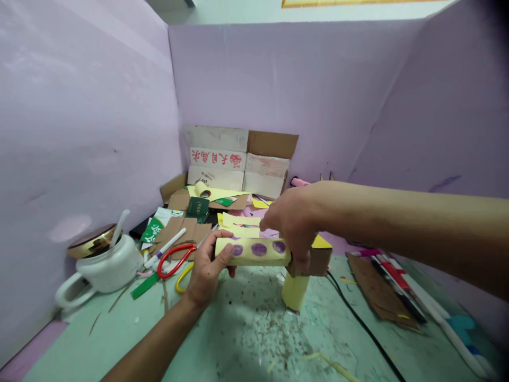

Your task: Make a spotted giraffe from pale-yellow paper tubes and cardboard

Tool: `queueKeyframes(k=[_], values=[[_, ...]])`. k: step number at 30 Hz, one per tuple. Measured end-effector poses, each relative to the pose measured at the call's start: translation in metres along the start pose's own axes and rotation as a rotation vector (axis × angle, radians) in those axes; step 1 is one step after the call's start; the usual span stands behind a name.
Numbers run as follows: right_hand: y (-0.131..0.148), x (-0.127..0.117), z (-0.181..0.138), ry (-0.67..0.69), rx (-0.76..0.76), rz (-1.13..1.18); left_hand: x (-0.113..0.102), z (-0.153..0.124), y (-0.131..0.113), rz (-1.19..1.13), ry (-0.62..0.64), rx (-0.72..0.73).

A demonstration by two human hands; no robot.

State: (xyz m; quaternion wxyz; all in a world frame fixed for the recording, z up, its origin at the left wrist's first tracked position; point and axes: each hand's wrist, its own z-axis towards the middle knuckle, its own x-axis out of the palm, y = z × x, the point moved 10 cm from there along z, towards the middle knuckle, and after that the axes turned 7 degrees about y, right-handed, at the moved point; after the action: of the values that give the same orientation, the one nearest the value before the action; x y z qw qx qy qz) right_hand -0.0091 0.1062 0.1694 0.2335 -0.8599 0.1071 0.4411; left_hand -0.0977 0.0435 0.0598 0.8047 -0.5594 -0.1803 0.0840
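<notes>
A long yellow paper-covered box (254, 258) with a row of three purple dots lies sideways above the table. My left hand (209, 265) is closed around its left end, thumb on the front face. At the other end my right hand (296, 223) reaches over from above, its fingers bent down and gripping where the box meets a brown cardboard block (318, 260) with a yellow top. Below this joint a yellow paper post (295, 291) reaches down to the table. My right hand hides the joint and part of the block.
Red-handled scissors (175, 261), a white marker (169, 246) and cardboard scraps lie left. A white mug (109, 268) stands beyond them. A black cable (358, 321), cardboard (374, 292) and markers lie right. A folded carton (238, 159) leans against the purple back wall (298, 79).
</notes>
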Motion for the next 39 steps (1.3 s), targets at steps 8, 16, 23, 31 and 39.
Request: queueKeyframes(k=[8,16,23,31,39], values=[[-0.007,0.03,0.002,0.162,-0.034,-0.101,0.002,-0.002,0.003,0.009,0.006,-0.017],[0.008,0.022,-0.011,0.063,-0.097,-0.147,0.006,-0.002,-0.001,-0.007,-0.013,-0.024],[0.013,0.023,-0.009,0.023,-0.106,-0.194,0.005,-0.003,0.001,-0.033,-0.039,-0.045],[0.012,0.02,-0.006,-0.025,-0.106,-0.167,0.004,-0.004,0.002,-0.03,-0.038,-0.045],[0.015,0.016,-0.007,-0.123,-0.132,-0.189,0.006,-0.003,0.001,-0.04,-0.037,-0.059]])
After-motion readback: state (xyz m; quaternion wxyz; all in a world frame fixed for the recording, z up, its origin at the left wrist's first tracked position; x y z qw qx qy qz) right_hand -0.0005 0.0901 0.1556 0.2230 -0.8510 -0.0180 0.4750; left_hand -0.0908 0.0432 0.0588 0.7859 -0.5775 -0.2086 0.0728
